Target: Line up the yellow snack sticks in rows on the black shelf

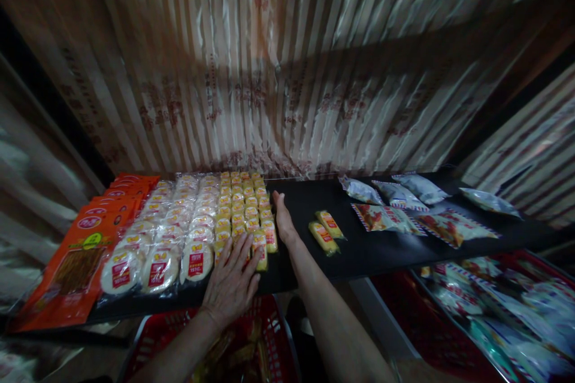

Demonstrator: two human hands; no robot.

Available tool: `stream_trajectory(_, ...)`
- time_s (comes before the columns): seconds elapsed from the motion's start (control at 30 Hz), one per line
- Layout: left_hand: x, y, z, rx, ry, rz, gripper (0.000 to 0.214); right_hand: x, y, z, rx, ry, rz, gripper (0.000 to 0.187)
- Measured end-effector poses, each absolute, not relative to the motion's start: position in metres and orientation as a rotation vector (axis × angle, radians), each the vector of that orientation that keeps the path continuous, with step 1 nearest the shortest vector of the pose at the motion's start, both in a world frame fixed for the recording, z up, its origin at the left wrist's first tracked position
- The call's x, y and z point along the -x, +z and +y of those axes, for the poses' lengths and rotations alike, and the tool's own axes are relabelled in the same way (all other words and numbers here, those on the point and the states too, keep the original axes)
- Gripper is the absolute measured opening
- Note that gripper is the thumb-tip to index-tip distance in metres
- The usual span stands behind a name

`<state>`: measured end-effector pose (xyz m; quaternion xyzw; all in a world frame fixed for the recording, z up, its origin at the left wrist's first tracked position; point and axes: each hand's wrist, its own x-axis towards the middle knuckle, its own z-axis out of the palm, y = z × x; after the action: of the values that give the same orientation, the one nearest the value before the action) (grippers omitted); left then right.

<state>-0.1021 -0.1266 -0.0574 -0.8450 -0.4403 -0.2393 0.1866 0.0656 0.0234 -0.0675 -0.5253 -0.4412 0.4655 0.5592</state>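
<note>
My left hand (pixel 231 281) lies flat with fingers spread on the front of the rows of small yellow snack packets (pixel 242 206) on a black shelf (pixel 359 251). My right hand (pixel 283 218) stands on edge with fingers stretched out, pressed along the right side of those yellow rows. Two loose yellow packets (pixel 326 230) lie just right of my right hand. Left of the yellow rows sit rows of round white cakes in clear wrap (pixel 166 239) and a stack of orange packets (pixel 90 239).
Several silver and red-printed snack bags (pixel 404 209) lie on the right part of the shelf. A red basket (pixel 251 347) with goods stands below my arms, and another red basket (pixel 503 305) full of bags is at lower right. Striped patterned paper (pixel 287 72) lines the back wall.
</note>
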Motion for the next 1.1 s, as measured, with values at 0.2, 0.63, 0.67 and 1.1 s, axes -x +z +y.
stream_trajectory(0.2,0.102,-0.055,-0.126,2.353,-0.656,-1.230,0.054,-0.061,-0.066,0.050,1.126,1.217,-1.018,0.080)
stream_trajectory(0.63,0.101,-0.065,-0.125,2.395,-0.716,-1.267,0.056,-0.065,-0.061,0.044,1.133,1.207,-0.996,0.074)
stream_trajectory(0.67,0.102,-0.064,-0.125,2.401,-0.713,-1.269,0.056,-0.067,-0.062,0.040,1.147,1.193,-0.985,0.075)
stream_trajectory(1.1,0.107,-0.057,-0.133,2.390,-0.734,-1.200,0.049,-0.063,-0.036,-0.092,1.119,0.946,-0.678,0.061)
